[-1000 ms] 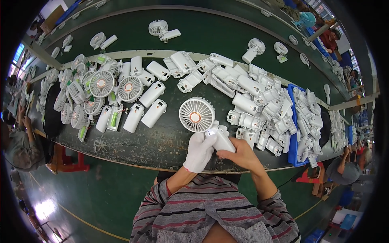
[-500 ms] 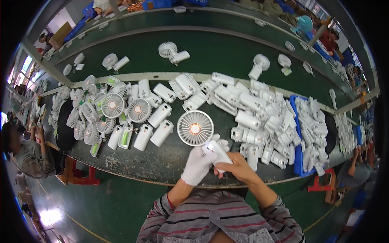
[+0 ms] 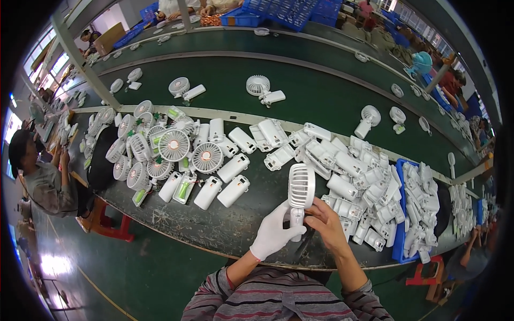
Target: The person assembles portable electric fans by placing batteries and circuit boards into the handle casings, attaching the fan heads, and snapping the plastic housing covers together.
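Holding: a small white handheld fan (image 3: 300, 193) is gripped upright between both hands, just above the near edge of the table (image 3: 251, 224).
Long axis: the fan runs near-vertical in the picture, its oval slatted head at the top and its handle pointing down toward the person.
Left hand (image 3: 274, 234): gloved in white, wrapped round the lower handle from the left; its fingers (image 3: 292, 231) are closed on the handle.
Right hand (image 3: 327, 226): bare, coming in from the right; its fingers (image 3: 311, 207) curl in and pinch the handle just under the head, touching the fan.
Nearer hand: both touch the fan; the left one carries the base, the right one sits higher, nearer the head.
Direction from the fingers: the fan head lies above and away from both hands, toward the far edge of the table.
Table, left half: a cluster of assembled fans (image 3: 174, 145) lies face up, with white handle bodies (image 3: 234, 191) in a row beside them, well apart from the hands.
Table, right half: a heap of white fan parts (image 3: 353, 176) begins just beside the right hand and spreads to a blue tray (image 3: 399, 251) at the right edge.
Beyond the far edge: a green conveyor belt (image 3: 321, 101) carries single fans spaced apart.
Left of the table: another person (image 3: 45, 182) sits at work.
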A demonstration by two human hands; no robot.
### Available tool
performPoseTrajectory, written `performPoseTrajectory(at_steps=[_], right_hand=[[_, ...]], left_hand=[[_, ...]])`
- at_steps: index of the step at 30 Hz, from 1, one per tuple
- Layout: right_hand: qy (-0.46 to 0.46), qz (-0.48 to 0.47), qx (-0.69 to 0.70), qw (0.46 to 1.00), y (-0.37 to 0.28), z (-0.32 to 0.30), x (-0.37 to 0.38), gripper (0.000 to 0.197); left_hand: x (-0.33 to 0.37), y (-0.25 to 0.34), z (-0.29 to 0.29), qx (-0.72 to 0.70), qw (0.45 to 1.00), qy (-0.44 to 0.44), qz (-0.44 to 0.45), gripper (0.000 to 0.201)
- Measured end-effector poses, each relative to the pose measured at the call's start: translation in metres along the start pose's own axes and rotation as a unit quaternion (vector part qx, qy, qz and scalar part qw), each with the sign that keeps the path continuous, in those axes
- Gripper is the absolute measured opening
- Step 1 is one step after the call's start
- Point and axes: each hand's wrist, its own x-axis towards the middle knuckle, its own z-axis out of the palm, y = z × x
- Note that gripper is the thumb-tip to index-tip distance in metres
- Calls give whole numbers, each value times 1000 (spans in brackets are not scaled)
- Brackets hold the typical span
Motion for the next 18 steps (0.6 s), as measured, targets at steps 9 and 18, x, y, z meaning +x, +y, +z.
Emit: performPoseTrajectory(at_steps=[9, 18], right_hand=[[23, 44, -182, 982, 14, -5, 1, 53], [47, -4, -397, 917, -12, 4, 8, 28]], left_hand=[[-8, -26, 7, 135, 991, 20, 6, 63], [-3, -23, 14, 108, 993, 46, -30, 57]])
